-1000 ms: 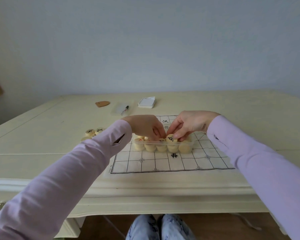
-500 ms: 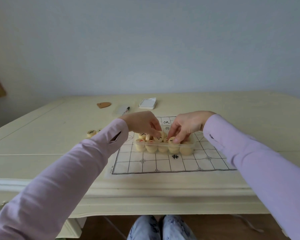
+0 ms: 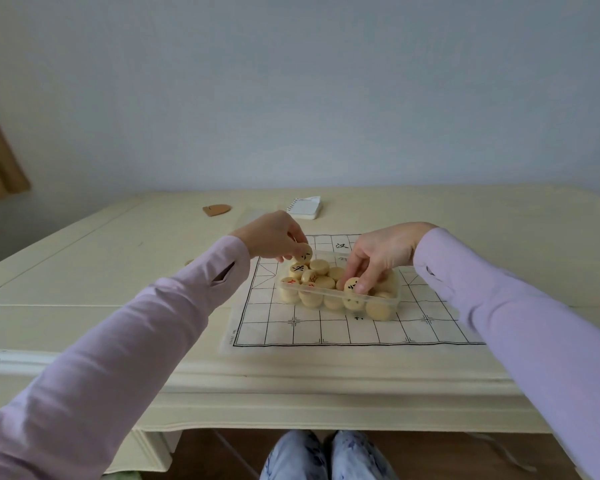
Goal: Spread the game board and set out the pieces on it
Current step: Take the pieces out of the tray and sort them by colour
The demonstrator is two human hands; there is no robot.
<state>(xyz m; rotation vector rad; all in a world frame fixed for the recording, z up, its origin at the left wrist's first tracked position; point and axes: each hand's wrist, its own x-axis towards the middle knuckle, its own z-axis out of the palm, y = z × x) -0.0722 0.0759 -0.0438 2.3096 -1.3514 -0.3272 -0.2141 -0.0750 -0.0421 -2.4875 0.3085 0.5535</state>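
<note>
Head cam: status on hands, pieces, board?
Left hand pinches one piece over the box. Right hand pinches another piece inside it. Board spread flat; box sits mid-board, covering squares.

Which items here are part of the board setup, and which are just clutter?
Job: game board; clear box sitting on it; round pieces inside; left hand and right hand, each pinching a piece.
Lying about: spiral notepad; brown flat object, both on the table beyond the board.
</note>
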